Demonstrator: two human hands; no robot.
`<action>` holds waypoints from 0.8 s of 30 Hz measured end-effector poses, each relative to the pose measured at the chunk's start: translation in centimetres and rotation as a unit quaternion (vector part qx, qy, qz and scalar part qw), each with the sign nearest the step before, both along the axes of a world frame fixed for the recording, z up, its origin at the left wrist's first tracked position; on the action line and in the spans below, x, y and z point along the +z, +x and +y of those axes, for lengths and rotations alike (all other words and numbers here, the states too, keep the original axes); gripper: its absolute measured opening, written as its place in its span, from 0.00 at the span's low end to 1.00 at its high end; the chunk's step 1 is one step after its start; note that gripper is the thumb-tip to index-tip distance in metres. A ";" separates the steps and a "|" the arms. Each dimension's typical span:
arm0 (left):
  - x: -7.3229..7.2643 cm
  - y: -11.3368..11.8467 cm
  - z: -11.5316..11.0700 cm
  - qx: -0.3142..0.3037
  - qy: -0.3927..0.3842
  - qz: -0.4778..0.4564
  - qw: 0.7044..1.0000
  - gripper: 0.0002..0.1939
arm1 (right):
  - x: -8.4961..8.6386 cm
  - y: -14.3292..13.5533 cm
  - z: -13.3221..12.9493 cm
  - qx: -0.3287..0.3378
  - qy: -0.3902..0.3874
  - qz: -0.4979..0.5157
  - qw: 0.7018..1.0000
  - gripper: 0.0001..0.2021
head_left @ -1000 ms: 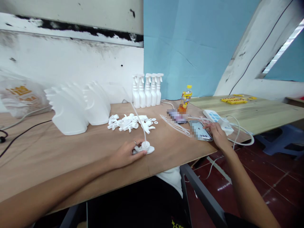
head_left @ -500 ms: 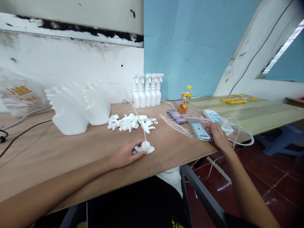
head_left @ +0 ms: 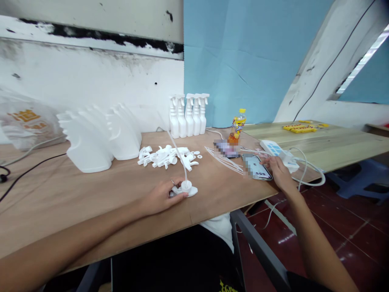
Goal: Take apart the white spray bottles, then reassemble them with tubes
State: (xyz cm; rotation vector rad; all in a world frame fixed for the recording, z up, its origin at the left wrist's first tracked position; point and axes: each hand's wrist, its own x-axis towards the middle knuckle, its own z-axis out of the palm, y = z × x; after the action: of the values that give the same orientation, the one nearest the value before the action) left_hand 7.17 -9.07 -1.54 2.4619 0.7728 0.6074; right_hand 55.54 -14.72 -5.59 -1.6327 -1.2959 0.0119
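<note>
My left hand rests on the table, its fingers and thumb closed around a white trigger spray head. The head lies on its side, and a thin dip tube rises out of its cap, leaning up and to the left. On the right, my right hand is at a smartphone lying flat with its screen lit. Its fingers are apart, the fingertips over the screen's right edge, gripping nothing. A heap of loose white spray heads lies beyond my left hand.
White bottle bodies stand at the left, near a plastic bag. Several assembled spray bottles line the wall. Loose tubes, a second phone, a drink bottle and a power strip with cables lie to the right.
</note>
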 end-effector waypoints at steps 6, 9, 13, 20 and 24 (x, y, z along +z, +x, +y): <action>0.0 0.0 0.0 0.003 0.006 0.003 1.000 0.22 | 0.1 -0.1 -0.1 0.003 0.001 0.010 1.000 0.27; 0.0 0.1 0.1 0.004 0.007 0.000 1.000 0.21 | 0.1 -0.2 -0.1 0.002 0.003 0.008 1.000 0.26; 0.0 0.0 0.0 0.007 0.005 0.006 1.000 0.22 | 0.1 -0.1 0.0 -0.003 0.007 0.004 1.000 0.27; 0.0 0.0 0.0 0.004 0.004 0.006 1.000 0.21 | 0.9 -1.1 -0.6 -0.025 0.056 -0.011 0.998 0.24; 0.0 0.0 0.0 0.001 0.004 0.002 1.000 0.21 | 4.3 -5.1 -1.6 0.009 0.220 0.073 0.973 0.16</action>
State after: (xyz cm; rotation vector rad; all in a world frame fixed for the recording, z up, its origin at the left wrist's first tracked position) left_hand 7.20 -9.07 -1.53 2.4710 0.7752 0.6088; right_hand 50.42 -16.31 -1.25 -1.2164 -1.1064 -0.1330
